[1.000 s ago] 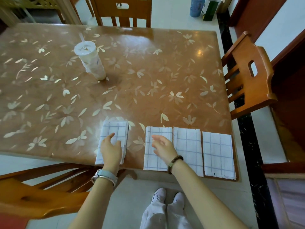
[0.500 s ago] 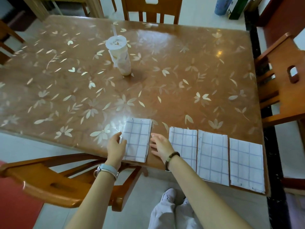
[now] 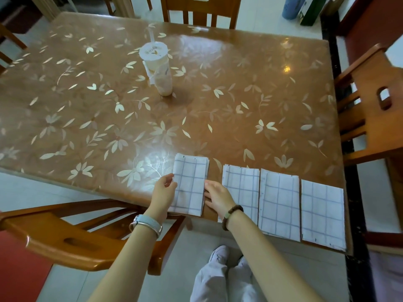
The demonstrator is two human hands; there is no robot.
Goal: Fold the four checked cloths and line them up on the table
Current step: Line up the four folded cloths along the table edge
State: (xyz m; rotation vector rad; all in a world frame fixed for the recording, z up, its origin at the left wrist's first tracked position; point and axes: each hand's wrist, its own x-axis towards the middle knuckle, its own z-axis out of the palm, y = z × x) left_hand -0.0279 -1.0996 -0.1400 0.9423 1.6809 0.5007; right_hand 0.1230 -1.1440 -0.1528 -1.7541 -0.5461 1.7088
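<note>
Since a second ago both hands have left the cloth tops. The left grip (image 3: 162,191) and right grip (image 3: 217,196), fingers spread, flank the fourth cloth (image 3: 190,184), apart from three aligned cloths (image 3: 280,203). It is probably light and limp, sliding on the glossy worktop (image 3: 218,105); nudge its edges. A cup (image 3: 158,68) stands well beyond.

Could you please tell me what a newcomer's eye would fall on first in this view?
Four folded checked cloths lie in a row along the near edge of the table, the leftmost cloth apart from the other three by a gap. The left hand and right hand touch its side edges. Farther back stands a sealed drink cup with a straw.
</note>
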